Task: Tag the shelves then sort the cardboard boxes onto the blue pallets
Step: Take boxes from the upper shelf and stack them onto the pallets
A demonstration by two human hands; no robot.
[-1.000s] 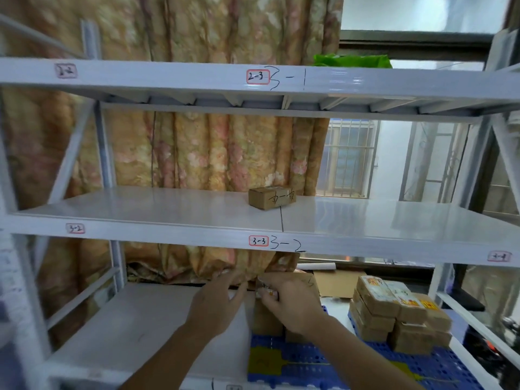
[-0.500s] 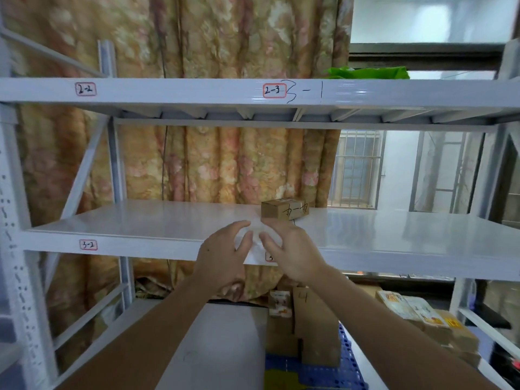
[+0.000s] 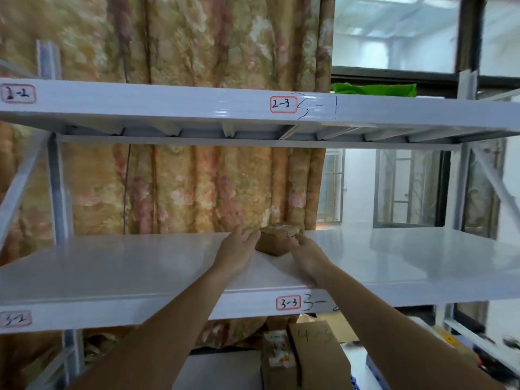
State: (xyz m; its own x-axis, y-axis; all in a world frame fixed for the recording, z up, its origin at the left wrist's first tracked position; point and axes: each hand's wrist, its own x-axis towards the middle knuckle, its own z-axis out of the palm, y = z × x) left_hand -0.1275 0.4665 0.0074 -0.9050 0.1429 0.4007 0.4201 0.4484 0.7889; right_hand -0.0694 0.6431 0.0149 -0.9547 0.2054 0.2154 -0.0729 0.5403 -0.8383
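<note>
A small cardboard box with handwriting on its side sits on the white middle shelf. My left hand lies flat against the box's left side with fingers apart. On the box's right side my right hand touches the lower corner, fingers extended. Neither hand has lifted the box. Red-framed tags read 3-3 and 3-2 on the middle shelf edge, and 2-3 and 2-2 on the upper shelf. Below stand taller cardboard boxes, one marked 4-3.
A floral curtain hangs behind the rack. A green item lies on the upper shelf at the right. Grey uprights and diagonal braces frame the rack. A blue pallet corner shows under the lower boxes. Windows are at the right.
Both hands rose from the boxes on the bottom shelf to the middle shelf and reached in to the small box's sides. The view tilted upward.
</note>
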